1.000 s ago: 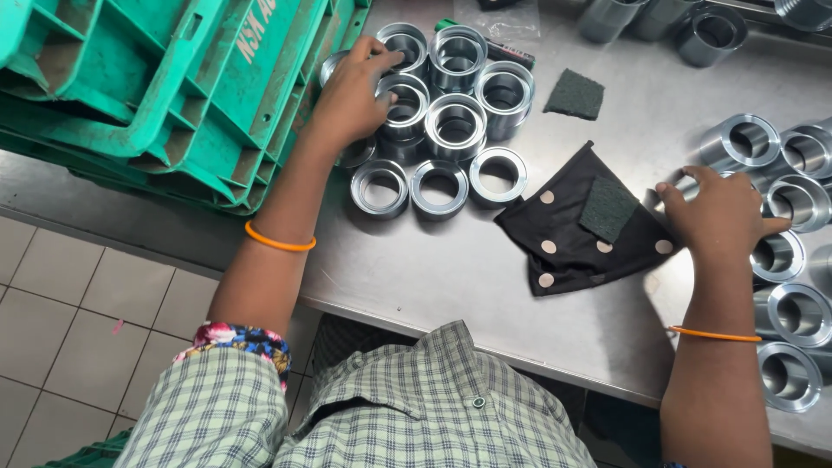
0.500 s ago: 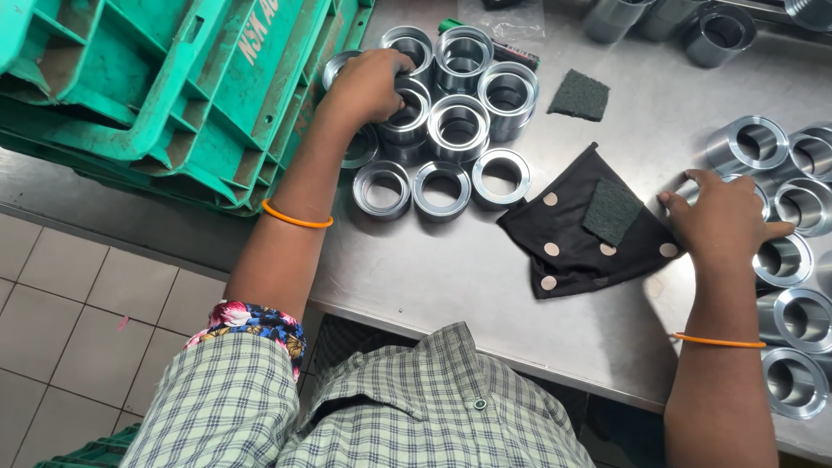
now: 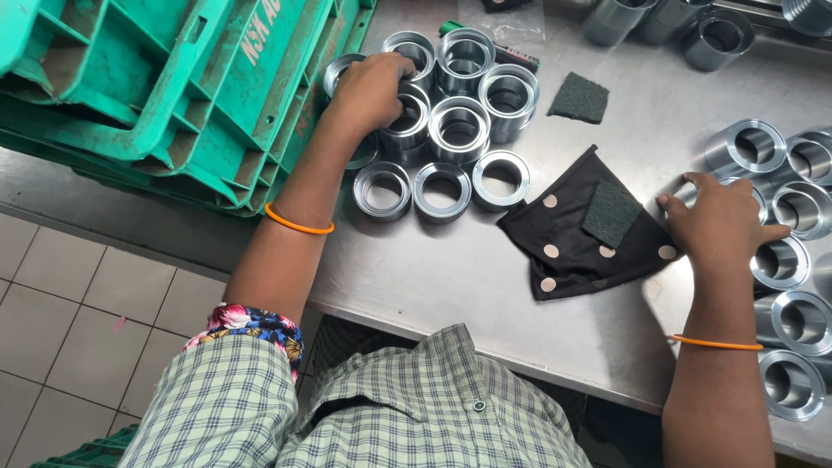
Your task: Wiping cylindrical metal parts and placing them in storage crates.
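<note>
Both hands hide their grips: left hand [image 3: 374, 87] covers a steel ring [image 3: 407, 117], right hand [image 3: 719, 227] another [image 3: 752, 198].

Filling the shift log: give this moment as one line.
left hand: on metal rings | right hand: on ring beside black cloth | steel table
</note>
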